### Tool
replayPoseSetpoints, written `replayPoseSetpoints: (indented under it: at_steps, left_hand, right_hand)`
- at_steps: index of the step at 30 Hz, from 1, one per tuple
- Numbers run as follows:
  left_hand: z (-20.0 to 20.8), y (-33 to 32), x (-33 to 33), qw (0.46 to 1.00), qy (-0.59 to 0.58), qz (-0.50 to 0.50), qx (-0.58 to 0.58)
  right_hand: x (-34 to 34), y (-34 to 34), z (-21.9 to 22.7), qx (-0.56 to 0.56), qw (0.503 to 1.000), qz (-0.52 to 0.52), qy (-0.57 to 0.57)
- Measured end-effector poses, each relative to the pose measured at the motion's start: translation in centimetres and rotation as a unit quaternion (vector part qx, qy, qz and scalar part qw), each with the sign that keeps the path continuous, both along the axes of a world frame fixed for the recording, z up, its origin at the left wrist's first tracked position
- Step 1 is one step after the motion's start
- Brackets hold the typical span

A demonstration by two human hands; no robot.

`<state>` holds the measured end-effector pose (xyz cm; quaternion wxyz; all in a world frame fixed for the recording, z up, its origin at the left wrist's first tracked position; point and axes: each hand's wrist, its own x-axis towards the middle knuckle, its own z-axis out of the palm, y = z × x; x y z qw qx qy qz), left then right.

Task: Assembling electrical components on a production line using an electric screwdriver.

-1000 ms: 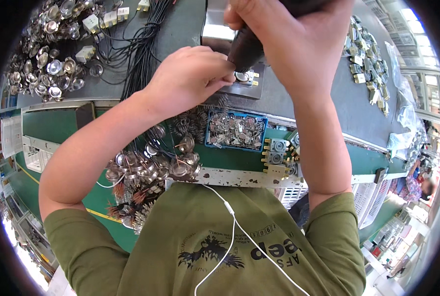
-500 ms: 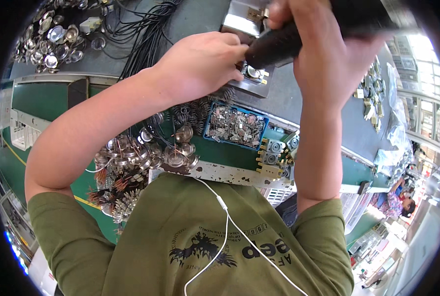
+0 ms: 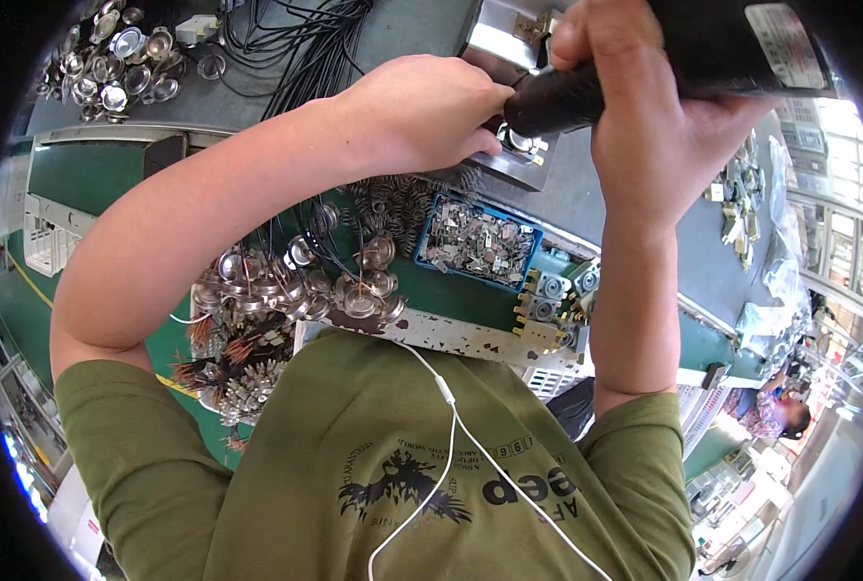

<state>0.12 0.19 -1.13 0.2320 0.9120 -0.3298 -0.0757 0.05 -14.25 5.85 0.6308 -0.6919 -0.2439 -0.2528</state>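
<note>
My right hand is wrapped round a thick black power tool with a pale label on its body. The tool's tapered nose points left, down at a metal fixture on the grey bench. My left hand is closed beside that nose, thumb and fingers pinched at the fixture; whatever lies between them is hidden. Just below the nose, a shiny round metal part with brass-coloured tabs sits in the fixture. The tool's tip cannot be seen.
A blue tray of small metal pieces stands near me, beside dark springs and square socket parts. Round metal parts and black cables lie at left. More brass-tabbed parts and a person are at right.
The whole view has shifted slightly, so the bench sits a little further right. The power tool, blurred before, now looks steadier. Both hands keep their places at the fixture.
</note>
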Motion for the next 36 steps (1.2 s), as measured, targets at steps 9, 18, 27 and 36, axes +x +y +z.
replayPoseSetpoints:
  at_steps: [9,18,27,36]
  left_hand:
    - [4.6,-1.9,-0.1,0.993,0.029,-0.096,0.059]
    - [2.8,1.1,-1.2,0.971,-0.164,-0.173,-0.003]
    - [7.0,14.5,5.9,0.860,-0.474,0.185,0.041]
    - [3.9,7.0,-1.3,0.967,-0.146,-0.059,0.200]
  right_hand:
    - [-0.7,-13.6,-1.1,-0.068,0.992,-0.084,-0.067]
    - [-10.3,-14.5,-3.7,-0.508,0.857,0.053,0.068]
    - [-13.2,-14.9,-6.7,-0.575,0.805,0.081,0.119]
    - [-13.1,-14.4,-6.8,-0.594,0.795,0.055,0.110]
